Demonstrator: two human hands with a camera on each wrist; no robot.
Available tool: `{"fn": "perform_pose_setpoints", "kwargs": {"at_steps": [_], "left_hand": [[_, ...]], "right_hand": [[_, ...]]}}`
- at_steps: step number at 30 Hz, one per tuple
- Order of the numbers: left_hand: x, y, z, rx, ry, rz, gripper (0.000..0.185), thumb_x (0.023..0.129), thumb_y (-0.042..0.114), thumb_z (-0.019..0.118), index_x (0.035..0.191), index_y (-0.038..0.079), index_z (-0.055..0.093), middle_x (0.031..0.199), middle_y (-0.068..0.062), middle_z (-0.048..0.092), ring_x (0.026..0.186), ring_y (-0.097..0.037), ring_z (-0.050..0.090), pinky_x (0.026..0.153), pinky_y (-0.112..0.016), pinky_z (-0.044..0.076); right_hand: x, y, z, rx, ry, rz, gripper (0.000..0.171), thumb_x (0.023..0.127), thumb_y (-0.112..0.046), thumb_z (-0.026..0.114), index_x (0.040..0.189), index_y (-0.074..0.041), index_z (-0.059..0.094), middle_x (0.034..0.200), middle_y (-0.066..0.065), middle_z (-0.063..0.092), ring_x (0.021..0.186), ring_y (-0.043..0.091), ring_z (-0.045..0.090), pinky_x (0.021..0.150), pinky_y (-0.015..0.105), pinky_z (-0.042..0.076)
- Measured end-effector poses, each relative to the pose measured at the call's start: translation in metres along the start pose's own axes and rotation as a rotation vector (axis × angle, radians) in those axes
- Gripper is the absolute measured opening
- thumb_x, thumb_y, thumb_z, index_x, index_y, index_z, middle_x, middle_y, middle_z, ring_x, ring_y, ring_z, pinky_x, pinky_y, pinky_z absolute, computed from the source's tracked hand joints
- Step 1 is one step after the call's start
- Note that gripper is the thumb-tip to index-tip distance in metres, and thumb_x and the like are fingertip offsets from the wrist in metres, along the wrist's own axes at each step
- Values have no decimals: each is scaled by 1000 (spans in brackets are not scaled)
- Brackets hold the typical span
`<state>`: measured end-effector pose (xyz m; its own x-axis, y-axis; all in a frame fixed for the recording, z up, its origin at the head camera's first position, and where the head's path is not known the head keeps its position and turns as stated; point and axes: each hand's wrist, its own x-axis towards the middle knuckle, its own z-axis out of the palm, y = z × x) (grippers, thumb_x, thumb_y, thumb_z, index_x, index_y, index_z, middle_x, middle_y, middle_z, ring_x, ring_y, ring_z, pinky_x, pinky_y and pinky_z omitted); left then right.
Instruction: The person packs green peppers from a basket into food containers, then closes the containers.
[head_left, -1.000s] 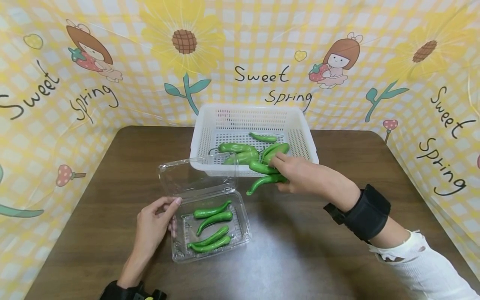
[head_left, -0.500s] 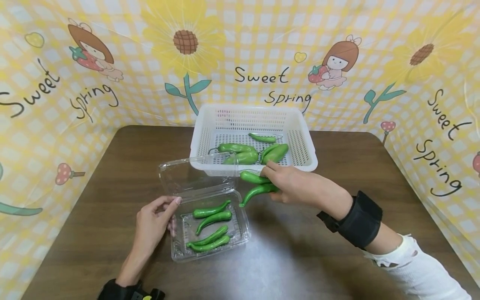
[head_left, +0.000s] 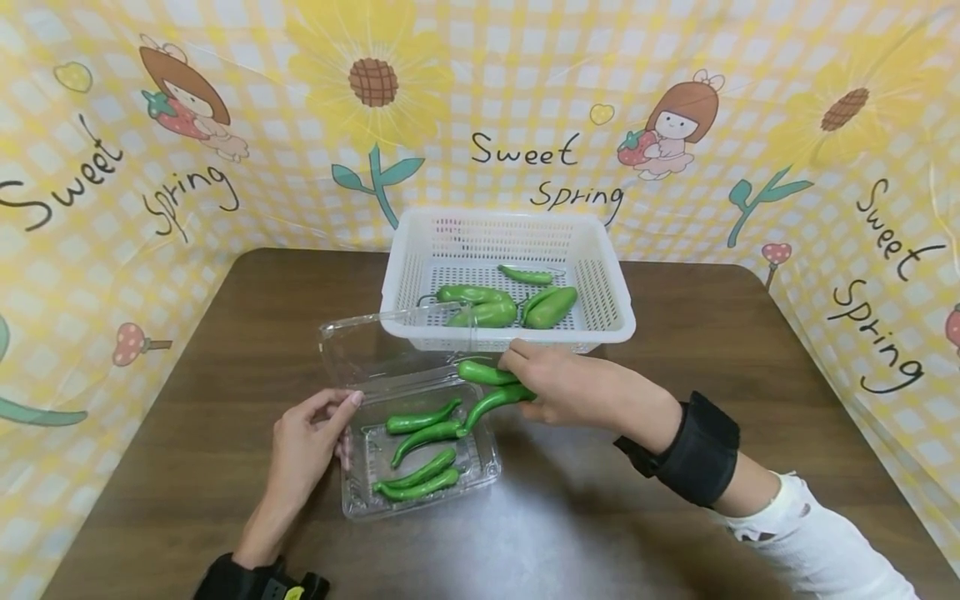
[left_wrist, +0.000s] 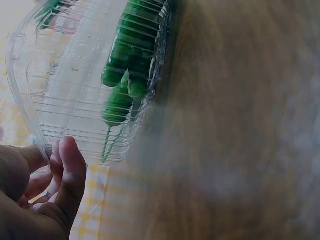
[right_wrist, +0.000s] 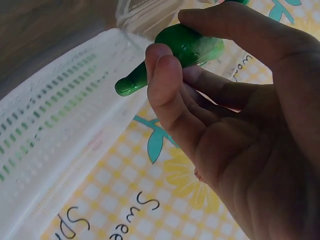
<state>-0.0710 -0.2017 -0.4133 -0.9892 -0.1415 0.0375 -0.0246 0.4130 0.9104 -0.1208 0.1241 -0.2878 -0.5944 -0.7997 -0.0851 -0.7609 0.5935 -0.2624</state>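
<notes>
While the left hand point(head_left: 307, 446) rests at the left rim of the clear plastic clamshell box point(head_left: 480, 467), fingers loosely curled and its thumb and fingertips touching the ribbed wall, the right hand point(head_left: 570, 385) pinches two glossy green peppers point(head_left: 487, 387) between thumb and curled fingers. One pepper is plump and short; the other is long, curved and tapering, its tip hanging over the box's right rim. Four slim, smooth peppers point(head_left: 420, 446) lie side by side in the box, whose thin, ridged lid point(head_left: 390, 346) stands open behind it, leaning against the white basket point(head_left: 617, 308). That basket is stiff perforated plastic, rectangular with rounded corners, and holds four more green peppers point(head_left: 498, 302).

The bench point(head_left: 675, 317) is dark brown wood grain with a dull sheen and rounded far corners. A yellow checked backdrop point(head_left: 225, 100) printed with sunflowers, cartoon girls and "Sweet Spring" wraps it on three sides.

The box sits near the bench's middle, well in from every edge, just in front of the basket. Bare bench surface spreads to the right of the basket and in front of the box.
</notes>
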Motion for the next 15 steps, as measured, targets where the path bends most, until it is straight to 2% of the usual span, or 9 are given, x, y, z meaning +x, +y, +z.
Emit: {"fn": "perform_pose_setpoints", "kwargs": {"at_steps": [15], "left_hand": [[2, 1, 1, -20, 8, 7, 30, 96, 37, 65, 105, 9, 72, 66, -18, 65, 38, -21, 58, 40, -35, 53]], "right_hand": [[24, -25, 8, -13, -58, -47, 30, 90, -15, 71, 113, -5, 54, 99, 2, 49, 69, 9, 50, 61, 21, 50]]}}
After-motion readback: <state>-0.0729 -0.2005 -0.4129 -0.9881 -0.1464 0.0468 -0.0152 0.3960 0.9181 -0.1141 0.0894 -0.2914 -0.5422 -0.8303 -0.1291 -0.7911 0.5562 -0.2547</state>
